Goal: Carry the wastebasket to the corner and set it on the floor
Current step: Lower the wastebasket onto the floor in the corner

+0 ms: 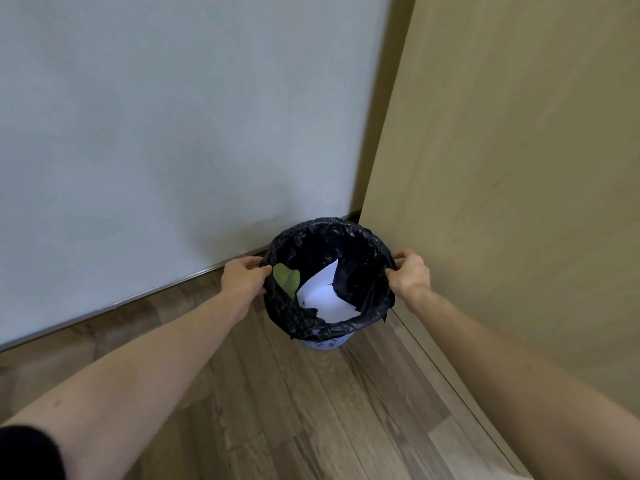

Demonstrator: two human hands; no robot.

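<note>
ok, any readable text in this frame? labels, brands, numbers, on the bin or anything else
None readable.
Wastebasket: no label or brand on the strip of pale wall that shows; the black liner is plain.
White paper inside: one small dark mark near its edge, too small to tell whether it is print.
Green leaf, grey wall, wooden panel, floor: no text or signs.
</note>
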